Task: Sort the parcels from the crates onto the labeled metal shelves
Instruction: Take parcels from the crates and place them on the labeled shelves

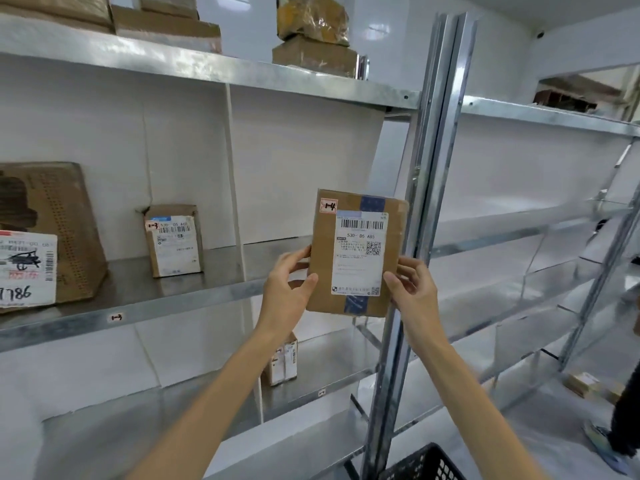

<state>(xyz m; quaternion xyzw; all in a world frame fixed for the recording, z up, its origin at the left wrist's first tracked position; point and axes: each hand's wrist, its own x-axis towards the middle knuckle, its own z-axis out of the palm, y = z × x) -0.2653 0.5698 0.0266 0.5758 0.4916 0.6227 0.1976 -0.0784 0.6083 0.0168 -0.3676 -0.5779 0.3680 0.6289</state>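
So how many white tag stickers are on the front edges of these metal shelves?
2. One small white tag sticker on the middle grey metal shelf's edge, left of the left hand; another tag on the lower shelf's edge. Others may be hidden.

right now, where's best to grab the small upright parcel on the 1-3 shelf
Probably by its two tall side edges, coming from the front. The small parcel stands upright on the shelf, label facing out, with bare shelf on either side of it.
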